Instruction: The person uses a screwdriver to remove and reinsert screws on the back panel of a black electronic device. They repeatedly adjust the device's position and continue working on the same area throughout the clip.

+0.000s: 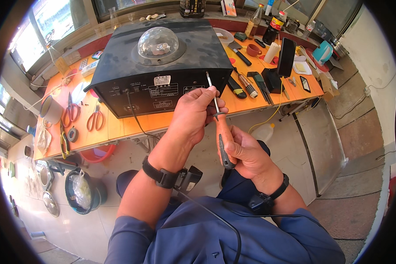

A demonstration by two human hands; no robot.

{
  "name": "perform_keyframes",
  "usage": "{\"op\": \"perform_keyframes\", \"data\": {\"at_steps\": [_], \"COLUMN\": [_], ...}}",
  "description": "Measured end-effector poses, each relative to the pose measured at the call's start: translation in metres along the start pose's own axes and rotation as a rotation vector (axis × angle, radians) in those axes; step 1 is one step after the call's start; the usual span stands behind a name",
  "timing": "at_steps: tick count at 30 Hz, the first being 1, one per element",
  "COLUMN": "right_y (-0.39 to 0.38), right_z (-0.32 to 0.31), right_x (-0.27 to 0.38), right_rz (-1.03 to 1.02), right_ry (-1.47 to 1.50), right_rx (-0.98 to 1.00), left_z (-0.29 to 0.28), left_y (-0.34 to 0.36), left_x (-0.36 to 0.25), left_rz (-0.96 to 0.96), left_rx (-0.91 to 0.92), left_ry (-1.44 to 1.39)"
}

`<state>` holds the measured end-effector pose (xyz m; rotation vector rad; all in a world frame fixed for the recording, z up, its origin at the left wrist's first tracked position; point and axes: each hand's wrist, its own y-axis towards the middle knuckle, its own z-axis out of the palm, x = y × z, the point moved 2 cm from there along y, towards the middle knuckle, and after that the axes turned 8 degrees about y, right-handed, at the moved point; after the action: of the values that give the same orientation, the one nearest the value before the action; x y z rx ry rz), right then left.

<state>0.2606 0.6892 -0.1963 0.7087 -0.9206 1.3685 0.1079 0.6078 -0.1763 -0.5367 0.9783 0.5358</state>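
A screwdriver (222, 134) with an orange and black handle is held in both hands. My right hand (250, 155) wraps round its handle. My left hand (197, 108) pinches the metal shaft further up. The tip meets the upper right of the labelled panel on a black metal box (114, 57), by a small screw or hole there; which of the two is too small to tell. On top of the box sits a clear dome (158, 42) with bulb-like parts inside. A black cord (130, 105) runs out of the panel, down past my left forearm.
The box stands on an orange table (103, 133). At left lie red-handled scissors (95, 119), yellow-black pliers (64, 143) and a tape roll (73, 134). To the right are a cleaver (240, 55), a phone on a stand (287, 57) and a teal kettle (323, 53). A bucket (97, 193) stands below.
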Motion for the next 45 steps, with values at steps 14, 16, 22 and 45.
{"op": "perform_keyframes", "data": {"at_steps": [14, 16, 22, 45], "right_y": [-0.009, -0.009, -0.001, 0.003], "right_z": [0.004, 0.002, -0.002, -0.01], "right_x": [0.006, 0.004, -0.003, -0.008], "right_rz": [0.167, 0.16, 0.165, 0.026], "right_ry": [0.712, 0.737, 0.844, 0.498], "right_rx": [0.184, 0.21, 0.368, 0.302], "left_z": [0.002, 0.002, 0.003, 0.001], "left_y": [0.001, 0.001, 0.001, 0.003], "left_x": [-0.001, -0.002, -0.004, -0.004], "left_rz": [0.004, 0.007, 0.001, 0.007], "left_rx": [0.017, 0.02, 0.008, -0.008], "left_ry": [-0.054, -0.056, -0.033, -0.005]}}
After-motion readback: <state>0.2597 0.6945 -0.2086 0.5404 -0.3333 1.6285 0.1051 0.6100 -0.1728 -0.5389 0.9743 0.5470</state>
